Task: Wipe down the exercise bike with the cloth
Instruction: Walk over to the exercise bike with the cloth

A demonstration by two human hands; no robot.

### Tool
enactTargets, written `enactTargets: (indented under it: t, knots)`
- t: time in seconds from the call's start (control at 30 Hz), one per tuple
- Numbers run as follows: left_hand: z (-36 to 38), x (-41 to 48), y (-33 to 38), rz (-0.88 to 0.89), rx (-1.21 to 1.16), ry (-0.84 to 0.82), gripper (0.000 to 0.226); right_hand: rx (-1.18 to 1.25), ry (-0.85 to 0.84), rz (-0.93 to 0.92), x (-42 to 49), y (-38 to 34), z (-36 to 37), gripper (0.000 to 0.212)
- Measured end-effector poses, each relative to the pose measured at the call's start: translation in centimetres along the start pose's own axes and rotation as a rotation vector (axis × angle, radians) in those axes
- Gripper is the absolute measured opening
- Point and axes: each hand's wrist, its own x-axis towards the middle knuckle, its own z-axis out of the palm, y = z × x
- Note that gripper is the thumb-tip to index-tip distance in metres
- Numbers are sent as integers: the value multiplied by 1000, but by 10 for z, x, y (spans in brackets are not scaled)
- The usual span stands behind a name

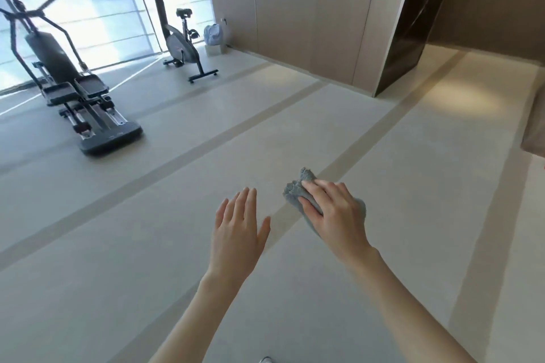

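Note:
The exercise bike (178, 43) stands upright far off at the back, by the bright window, with a grey body, black saddle and black floor feet. A crumpled grey-blue cloth (298, 189) is bunched in my right hand (333, 215), which is held out over the floor in the lower middle. My left hand (239, 230) is beside it to the left, flat with fingers apart and holding nothing. Both hands are several steps away from the bike.
A black elliptical trainer (73, 91) stands at the left. A pale bag (213, 35) sits on a small block against the wooden wall panels (295, 9). A dark door frame (404, 23) opens at the right. Beige floor (206, 171) with darker stripes lies between.

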Motion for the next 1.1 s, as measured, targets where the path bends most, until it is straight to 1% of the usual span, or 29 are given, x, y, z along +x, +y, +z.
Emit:
enactTargets:
  t: [0.13, 0.23, 0.4, 0.63, 0.87, 1.1]
  knots:
    - [21, 54, -41, -23, 46, 19, 50, 27, 16, -55, 53, 10, 61, 24]
    - [36, 89, -64, -69, 69, 5, 54, 54, 7, -76, 84, 19, 103, 27]
    - [75, 152, -100, -121, 88, -6, 54, 100, -8, -96, 135, 45, 179, 28]
    - [149, 282, -152, -183, 139, 44, 54, 154, -32, -167, 240, 106, 302, 27]
    - [209, 421, -198, -248, 184, 88, 55, 209, -9, -243, 364, 158, 406, 26]
    - [268, 517, -261, -306, 210, 54, 55, 269, -40, -276, 448, 184, 517, 27]
